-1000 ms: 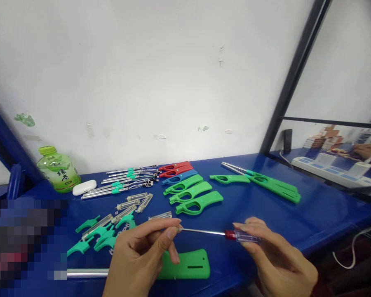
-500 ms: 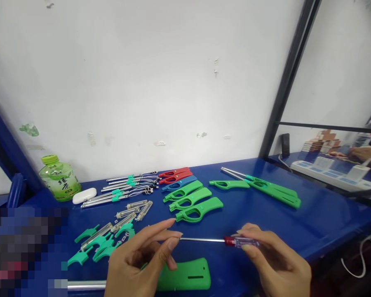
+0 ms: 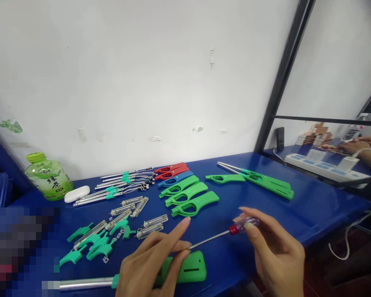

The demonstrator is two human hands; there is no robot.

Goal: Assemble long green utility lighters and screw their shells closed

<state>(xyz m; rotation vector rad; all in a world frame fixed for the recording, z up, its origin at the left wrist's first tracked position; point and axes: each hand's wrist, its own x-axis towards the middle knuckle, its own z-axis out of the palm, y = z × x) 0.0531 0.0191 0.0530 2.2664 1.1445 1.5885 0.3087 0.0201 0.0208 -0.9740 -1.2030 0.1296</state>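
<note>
On the blue table [image 3: 309, 210], a lighter [image 3: 194, 267] is partly covered by the left hand [image 3: 151, 264]. Above the table, a screwdriver [image 3: 234, 229] is gripped by its handle in the right hand [image 3: 276, 251], its tip pinched by left thumb and forefinger (exact contact is indistinct).

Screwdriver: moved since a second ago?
Yes. Against the nearest green shell in the row beyond the hands, the screwdriver has tilted in the picture: tip lower and further right, handle end higher.

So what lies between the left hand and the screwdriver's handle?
The metal shaft, running from the handle to the left hand, as the head view shows.
</note>
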